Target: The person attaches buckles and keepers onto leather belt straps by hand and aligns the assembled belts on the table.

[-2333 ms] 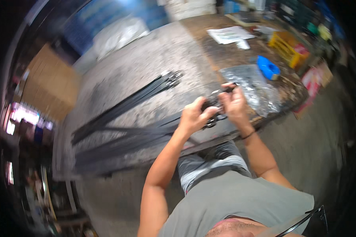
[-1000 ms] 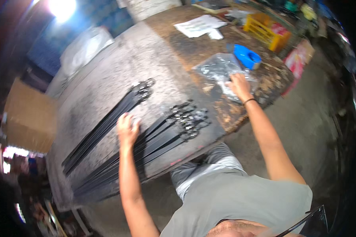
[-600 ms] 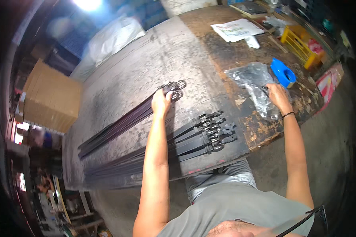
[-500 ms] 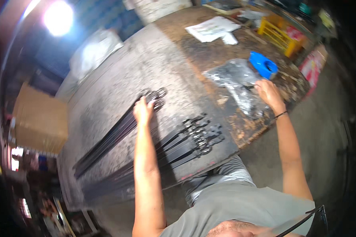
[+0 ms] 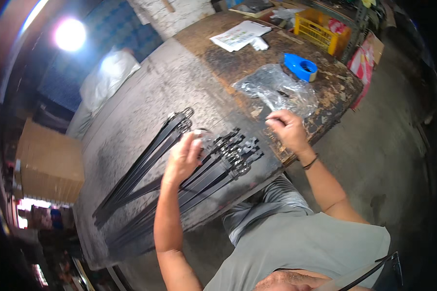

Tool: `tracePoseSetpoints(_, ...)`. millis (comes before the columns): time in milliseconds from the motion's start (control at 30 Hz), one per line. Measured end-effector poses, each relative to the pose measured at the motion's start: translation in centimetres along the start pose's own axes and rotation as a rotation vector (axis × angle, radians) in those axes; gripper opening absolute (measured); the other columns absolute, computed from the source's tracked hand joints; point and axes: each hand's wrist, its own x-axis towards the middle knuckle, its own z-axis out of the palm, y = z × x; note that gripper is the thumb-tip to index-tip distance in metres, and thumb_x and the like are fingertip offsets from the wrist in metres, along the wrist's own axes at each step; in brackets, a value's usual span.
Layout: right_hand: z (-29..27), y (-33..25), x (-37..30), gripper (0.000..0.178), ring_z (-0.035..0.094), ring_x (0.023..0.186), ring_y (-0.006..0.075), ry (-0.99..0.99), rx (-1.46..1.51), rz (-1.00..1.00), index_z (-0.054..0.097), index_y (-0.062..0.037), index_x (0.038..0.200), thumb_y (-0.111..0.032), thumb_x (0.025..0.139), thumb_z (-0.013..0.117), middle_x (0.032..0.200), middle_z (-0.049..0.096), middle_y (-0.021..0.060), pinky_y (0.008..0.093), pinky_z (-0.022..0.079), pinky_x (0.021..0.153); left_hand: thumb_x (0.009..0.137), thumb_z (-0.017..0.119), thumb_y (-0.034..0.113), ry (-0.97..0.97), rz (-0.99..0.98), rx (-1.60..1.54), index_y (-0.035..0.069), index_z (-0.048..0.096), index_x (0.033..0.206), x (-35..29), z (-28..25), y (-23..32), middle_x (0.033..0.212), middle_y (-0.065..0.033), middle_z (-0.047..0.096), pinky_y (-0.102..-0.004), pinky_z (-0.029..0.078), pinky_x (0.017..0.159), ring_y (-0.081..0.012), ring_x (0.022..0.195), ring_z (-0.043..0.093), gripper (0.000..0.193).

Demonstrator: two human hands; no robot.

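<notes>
My left hand (image 5: 182, 157) is closed around the end of a black strap, and a shiny round metal ring (image 5: 204, 131) shows beside its fingers. To its left lies a bunch of black straps (image 5: 145, 160) with metal rings at the far end. To its right is a second bunch of black straps (image 5: 206, 174), fitted with metal rings and small dark clips (image 5: 238, 153). My right hand (image 5: 289, 130) is pinched over the table, near a crumpled clear plastic bag (image 5: 277, 89). What its fingers hold is too small to make out. Dark bits show in the bag.
A blue tape dispenser (image 5: 298, 66) lies beyond the bag, with papers (image 5: 240, 35) and a yellow crate (image 5: 320, 31) farther back. A cardboard box (image 5: 48, 162) stands at the left, and a white sack (image 5: 109, 77) at the table's far left edge.
My left hand has moved toward me and right, drawing one strap away from the left bunch. My right hand has come left and nearer, off the bag.
</notes>
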Motion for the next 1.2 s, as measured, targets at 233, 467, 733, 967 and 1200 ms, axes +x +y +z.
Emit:
tracePoseSetpoints(233,8.6,-5.1,-3.5,0.03,0.061,0.088,0.015,-0.376,0.42,0.06,0.058,-0.0029,0.111,-0.001,0.082,0.06,0.093,0.063,0.0091,0.0279,0.049,0.077,0.097,0.045,0.026,-0.016,0.033,-0.127,0.004,0.056,0.115,-3.7,3.3,3.1,0.071,-0.0068,0.063,-0.0263,0.048,0.051,-0.0112,0.057,0.059,0.03)
tracePoseSetpoints(467,4.9,-8.8,-4.8,0.041,0.055,0.086,0.0143,-0.37,0.0,-0.251,0.057,-0.0072,0.108,-0.015,0.073,0.076,0.111,0.047,0.0065,0.0284,0.048,0.072,0.097,0.045,0.03,-0.057,-0.107,-0.385,-0.001,0.058,0.09,-4.5,4.3,2.2,0.071,-0.0054,0.061,-0.0257,0.048,0.052,-0.011,0.059,0.057,0.034)
tracePoseSetpoints(733,3.5,-6.8,-3.0,0.013,0.053,0.065,0.0068,-0.304,0.314,0.07,0.059,-0.0032,0.089,-0.015,0.087,0.064,0.071,0.056,-0.0002,0.0219,0.045,0.06,0.094,0.053,0.017,-0.093,0.039,-0.399,0.001,0.058,0.112,-5.4,4.3,3.9,0.076,-0.0012,0.063,-0.0191,0.044,0.049,-0.0046,0.056,0.054,0.024)
tracePoseSetpoints(967,3.7,-8.8,-3.9,0.015,0.058,0.07,0.0197,-0.243,0.007,-0.143,0.061,-0.0022,0.086,-0.017,0.084,0.065,0.079,0.058,0.0088,0.0315,0.044,0.061,0.093,0.055,0.019,0.034,0.053,-0.173,0.002,0.06,0.107,-5.4,5.2,4.6,0.07,-0.0028,0.063,-0.0204,0.045,0.05,-0.0056,0.054,0.055,0.023)
tracePoseSetpoints(1200,5.1,-8.2,-5.2,0.019,0.057,0.071,0.0245,-0.22,-0.08,-0.339,0.062,-0.0018,0.088,-0.019,0.082,0.067,0.079,0.057,0.0105,0.0339,0.045,0.062,0.088,0.053,0.007,0.286,0.292,0.157,0.005,0.057,0.113,-5.0,6.4,3.8,0.071,-0.0101,0.064,-0.0284,0.049,0.059,-0.0151,0.059,0.061,0.025)
